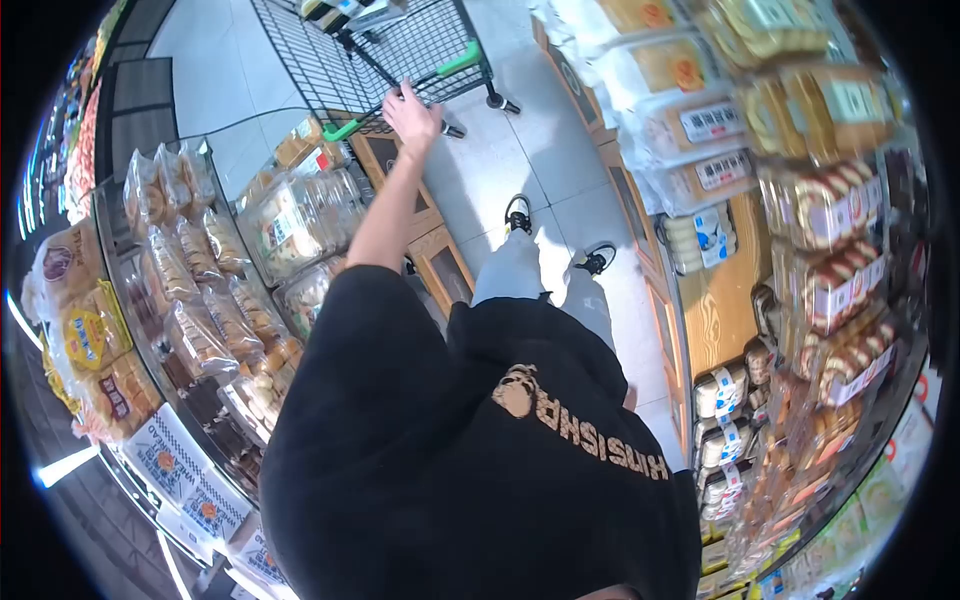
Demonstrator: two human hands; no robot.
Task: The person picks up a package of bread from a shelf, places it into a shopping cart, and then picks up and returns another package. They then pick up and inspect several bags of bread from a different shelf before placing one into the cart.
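Observation:
My left hand (412,120) is on the handle of a black wire shopping cart (310,60), with its fingers bent over the bar. The handle has green end pieces (460,58), and the cart stands ahead of me, to the left. A few packages (350,12) show at the cart's top edge, cut off by the frame. My right hand is out of view; only a small patch of skin shows beside my black shirt (470,450).
Shelves of bagged bread (185,250) and clear plastic boxes (295,225) line my left side. On my right, a wooden display (725,310) carries packaged cakes (840,200) and wrapped loaves (690,125). Tiled floor (560,165) runs between them, under my shoes (598,260).

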